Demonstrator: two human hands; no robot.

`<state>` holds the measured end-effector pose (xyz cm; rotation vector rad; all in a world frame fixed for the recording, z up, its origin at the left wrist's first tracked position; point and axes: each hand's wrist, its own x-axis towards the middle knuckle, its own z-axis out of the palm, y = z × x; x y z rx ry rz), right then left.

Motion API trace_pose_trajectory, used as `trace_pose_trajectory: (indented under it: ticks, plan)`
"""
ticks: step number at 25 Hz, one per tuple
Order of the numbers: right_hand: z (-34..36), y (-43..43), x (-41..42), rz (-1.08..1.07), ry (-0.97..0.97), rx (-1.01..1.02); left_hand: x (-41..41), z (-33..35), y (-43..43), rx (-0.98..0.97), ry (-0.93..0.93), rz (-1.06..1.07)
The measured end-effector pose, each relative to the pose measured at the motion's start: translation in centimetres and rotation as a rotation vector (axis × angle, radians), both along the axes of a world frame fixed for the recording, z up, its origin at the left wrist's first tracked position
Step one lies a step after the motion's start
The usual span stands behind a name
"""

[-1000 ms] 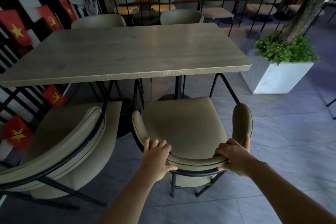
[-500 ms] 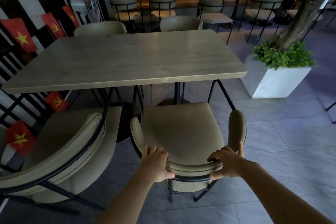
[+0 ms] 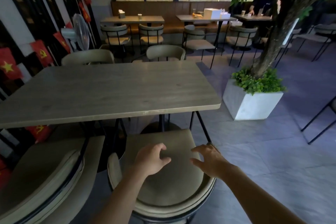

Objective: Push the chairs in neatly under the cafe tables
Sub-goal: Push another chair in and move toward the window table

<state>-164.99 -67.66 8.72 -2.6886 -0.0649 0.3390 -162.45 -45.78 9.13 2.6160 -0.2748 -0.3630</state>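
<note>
1. Both hands are off the chair [image 3: 163, 183] now: left hand [image 3: 151, 158] loosely curled, right hand [image 3: 209, 160] spread, nothing held.
2. Chair's front edge sits just under the table [image 3: 109, 89]; a second chair [image 3: 45, 178] is beside it.
3. Planter [image 3: 251, 103] farther right.

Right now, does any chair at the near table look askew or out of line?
Yes. The left chair sits angled, its backrest swung away from the table, not square to the edge. The right chair faces the table squarely, seat front just under the edge. Both the left hand and the right hand hover open above it.
</note>
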Motion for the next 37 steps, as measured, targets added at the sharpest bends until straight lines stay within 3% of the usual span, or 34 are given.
trace_pose_trajectory:
  ticks: [7, 15, 20, 27, 37]
  plan:
    - [7.0, -2.0, 7.0, -0.003, -0.117, 0.036, 7.6, 6.4, -3.9, -0.062, -0.214, 0.083]
    - [13.9, -8.3, 17.5, -0.001, -0.29, 0.065, 17.5, 10.3, -12.6, -0.153, -0.317, 0.196]
    - [14.4, -16.8, 25.0, 0.018, -0.274, 0.053, 23.6, 10.6, -20.1, -0.243, -0.353, 0.321]
    - [14.1, -26.9, 37.2, 0.089, -0.263, 0.085, 33.6, 10.7, -29.4, -0.2, -0.378, 0.46]
    - [12.4, -24.5, 62.3, 0.261, -0.264, 0.138, 53.6, 8.9, -30.2, -0.099, -0.376, 0.589]
